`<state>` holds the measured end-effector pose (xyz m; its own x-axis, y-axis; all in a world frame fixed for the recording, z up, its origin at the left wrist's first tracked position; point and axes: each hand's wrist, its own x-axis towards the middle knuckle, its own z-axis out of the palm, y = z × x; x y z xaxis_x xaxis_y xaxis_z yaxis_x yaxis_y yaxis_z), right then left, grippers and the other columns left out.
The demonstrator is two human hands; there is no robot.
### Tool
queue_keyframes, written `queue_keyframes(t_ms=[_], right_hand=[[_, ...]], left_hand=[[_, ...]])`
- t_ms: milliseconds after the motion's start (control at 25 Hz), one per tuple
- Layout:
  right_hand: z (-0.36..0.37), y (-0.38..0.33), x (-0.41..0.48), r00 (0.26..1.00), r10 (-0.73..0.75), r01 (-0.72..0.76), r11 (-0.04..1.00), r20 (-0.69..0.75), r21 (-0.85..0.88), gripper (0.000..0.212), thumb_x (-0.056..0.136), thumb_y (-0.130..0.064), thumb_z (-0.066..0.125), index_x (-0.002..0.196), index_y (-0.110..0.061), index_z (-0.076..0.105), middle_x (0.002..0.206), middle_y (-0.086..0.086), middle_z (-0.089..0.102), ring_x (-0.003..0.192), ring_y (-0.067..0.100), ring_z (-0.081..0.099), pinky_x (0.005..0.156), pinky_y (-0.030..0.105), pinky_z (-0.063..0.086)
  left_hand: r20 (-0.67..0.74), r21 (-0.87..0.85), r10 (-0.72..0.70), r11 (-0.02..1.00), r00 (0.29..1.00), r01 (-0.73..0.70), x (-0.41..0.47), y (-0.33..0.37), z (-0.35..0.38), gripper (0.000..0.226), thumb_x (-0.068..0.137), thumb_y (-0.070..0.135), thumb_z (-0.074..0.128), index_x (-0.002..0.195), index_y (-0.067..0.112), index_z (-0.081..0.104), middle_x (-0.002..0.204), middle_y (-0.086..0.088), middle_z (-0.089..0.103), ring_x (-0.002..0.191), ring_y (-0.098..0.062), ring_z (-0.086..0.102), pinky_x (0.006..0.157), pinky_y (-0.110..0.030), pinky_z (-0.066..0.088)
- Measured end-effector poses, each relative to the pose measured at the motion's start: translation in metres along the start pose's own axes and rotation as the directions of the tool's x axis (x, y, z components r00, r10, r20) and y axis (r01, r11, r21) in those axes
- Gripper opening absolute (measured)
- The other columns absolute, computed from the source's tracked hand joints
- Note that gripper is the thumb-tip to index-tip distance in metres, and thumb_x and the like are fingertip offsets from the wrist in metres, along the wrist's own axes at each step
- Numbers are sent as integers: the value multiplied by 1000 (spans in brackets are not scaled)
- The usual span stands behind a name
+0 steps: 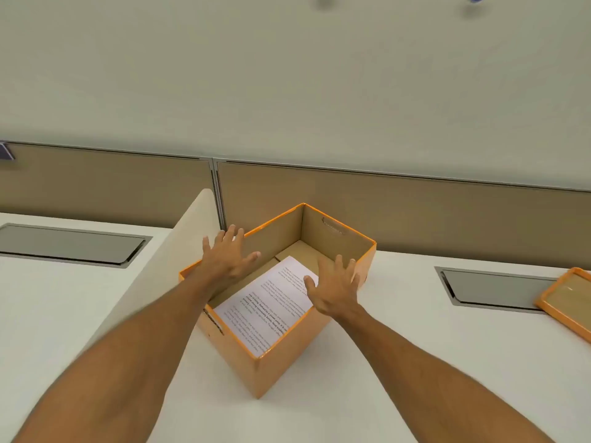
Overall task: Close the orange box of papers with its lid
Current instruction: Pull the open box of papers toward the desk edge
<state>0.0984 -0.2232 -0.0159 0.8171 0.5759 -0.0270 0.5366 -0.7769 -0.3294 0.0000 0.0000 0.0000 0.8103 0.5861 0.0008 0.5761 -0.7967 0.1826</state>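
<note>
The open box (pixel 281 314) is set on the desk (pixel 415 330), turned cornerwise, with papers (pixel 271 302) lying inside. The left hand (pixel 228 257) is held over its left rim, the right hand (pixel 335 290) over its right rim, fingers spread wide, nothing gripped. The lid (pixel 567 303) is seen well right of the box.

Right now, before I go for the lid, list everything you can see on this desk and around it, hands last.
orange box: one, orange-edged cardboard, open, centre of the desk, turned corner-on.
papers: a printed white stack, count unclear, lying inside the box.
lid: one, orange, far right on the desk, inner side up, partly cut off.
desk: one, white.
cable hatches: two, grey, set into the desk left and right.
side divider: one, cream, left of the box.
back panels: two, tan, behind the desk.
left hand: open, over the box's left rim.
right hand: open, over the box's right side.
</note>
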Motion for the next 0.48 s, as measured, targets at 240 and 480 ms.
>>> queue_keyframes(t_ms=[240,480], right_hand=[[9,10,14,998,-30,35,995,55,-96,61,94,-49,42,149,-25,29,163,17,9,148,46,-10,119,56,4],[-11,40,22,981,-90,114,983,169,-142,67,94,-50,44,153,-26,23,164,14,4,148,43,-15,120,54,3]], left_hand=[[65,-12,-43,999,997,44,8,5,10,86,91,62,39,153,8,15,160,-10,24,145,-31,28,112,-56,26],[-6,43,-2,999,1000,2,-8,21,6,52,91,44,52,128,8,43,126,-12,55,111,-29,58,83,-42,49]])
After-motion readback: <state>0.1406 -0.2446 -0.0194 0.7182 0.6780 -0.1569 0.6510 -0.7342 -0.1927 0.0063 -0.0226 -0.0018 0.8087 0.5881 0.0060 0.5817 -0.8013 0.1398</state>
